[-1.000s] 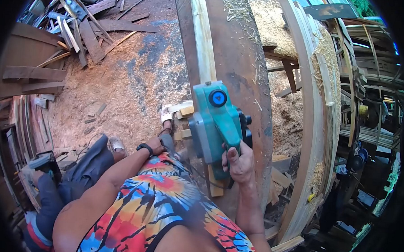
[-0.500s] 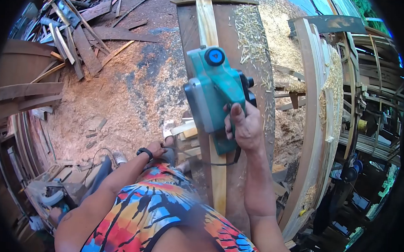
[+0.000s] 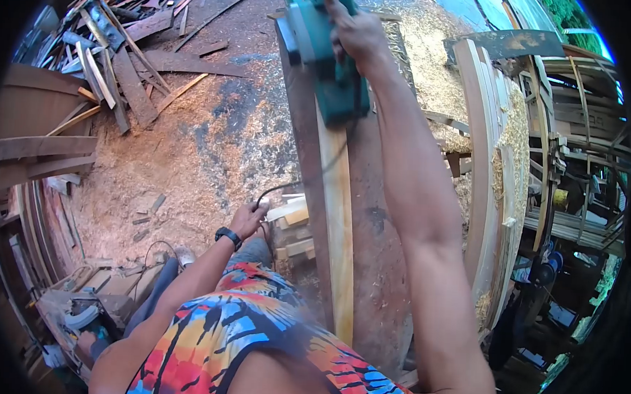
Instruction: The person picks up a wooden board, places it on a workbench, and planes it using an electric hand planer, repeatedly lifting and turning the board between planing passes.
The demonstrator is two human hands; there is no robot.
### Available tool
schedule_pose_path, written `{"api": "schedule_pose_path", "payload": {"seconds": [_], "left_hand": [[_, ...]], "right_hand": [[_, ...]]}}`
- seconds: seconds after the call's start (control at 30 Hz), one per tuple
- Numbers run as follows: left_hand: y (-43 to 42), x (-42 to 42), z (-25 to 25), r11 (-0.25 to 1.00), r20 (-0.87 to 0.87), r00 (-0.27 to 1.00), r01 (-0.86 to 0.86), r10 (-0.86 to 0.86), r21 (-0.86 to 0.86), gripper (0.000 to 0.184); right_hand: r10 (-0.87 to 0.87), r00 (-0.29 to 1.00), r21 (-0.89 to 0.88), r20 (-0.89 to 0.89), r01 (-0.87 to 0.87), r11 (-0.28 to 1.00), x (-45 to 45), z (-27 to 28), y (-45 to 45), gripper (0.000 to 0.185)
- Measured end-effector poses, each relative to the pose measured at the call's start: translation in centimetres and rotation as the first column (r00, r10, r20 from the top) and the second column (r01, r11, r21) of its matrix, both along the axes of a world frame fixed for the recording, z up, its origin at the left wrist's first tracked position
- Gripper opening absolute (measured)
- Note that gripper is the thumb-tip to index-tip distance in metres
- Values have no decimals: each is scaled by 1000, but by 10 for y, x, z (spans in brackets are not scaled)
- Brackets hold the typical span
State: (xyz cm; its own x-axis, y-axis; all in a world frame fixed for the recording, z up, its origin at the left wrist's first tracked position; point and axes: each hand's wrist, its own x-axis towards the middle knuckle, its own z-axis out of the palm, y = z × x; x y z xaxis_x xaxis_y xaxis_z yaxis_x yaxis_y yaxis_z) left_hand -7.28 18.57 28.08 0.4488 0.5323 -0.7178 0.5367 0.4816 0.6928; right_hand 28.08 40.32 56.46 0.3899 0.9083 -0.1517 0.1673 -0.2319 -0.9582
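Observation:
A green power planer point(image 3: 317, 38) rests on the far part of a long pale wood strip point(image 3: 337, 219). My right hand point(image 3: 354, 35) is wrapped round its handle, with my arm stretched forward. The strip lies lengthwise on a brown workbench point(image 3: 379, 270), running from under the tool toward my body. Low at my left side, my left hand point(image 3: 247, 221) has its fingers closed on the black power cord point(image 3: 279, 188), which loops across to the planer. A dark band is on my left wrist.
Small wood blocks point(image 3: 296, 231) are stacked left of the bench. Long boards point(image 3: 475, 169) stand at the right. Scrap wood point(image 3: 127, 69) is piled far left, with shavings across the floor. At lower left another person's hand point(image 3: 86, 342) is at a second tool.
The planer and my right hand have moved away from my body along the strip, uncovering more of its near part. My left hand has shifted slightly downward with the cord showing.

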Motion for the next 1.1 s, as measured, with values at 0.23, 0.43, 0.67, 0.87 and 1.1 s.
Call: {"api": "schedule_pose_path", "payload": {"seconds": [0.23, 0.43, 0.67, 0.87, 1.1], "left_hand": [[-44, -73, -2, 991, 163, 987, 6, 16, -131, 44], [-79, -82, 19, 831, -231, 808, 557, -543, -5, 65], [-131, -24, 29, 725, -204, 723, 685, -661, 78, 61], [-231, 34, 105, 996, 321, 945, 37, -60, 77, 71], [-340, 68, 133, 754, 40, 984, 105, -171, 648, 123]], "right_hand": [[40, 999, 101, 29, -43, 994, -23, 2, -72, 28], [-83, 997, 87, 0, 82, 993, -83, 18, -276, 36], [-244, 968, -90, -65, 238, 967, -121, 39, -532, 31], [-459, 887, -213, -58, 438, 873, -137, 40, -700, 41], [-520, 854, -146, -27, 511, 847, -120, -8, -782, 38]]}}
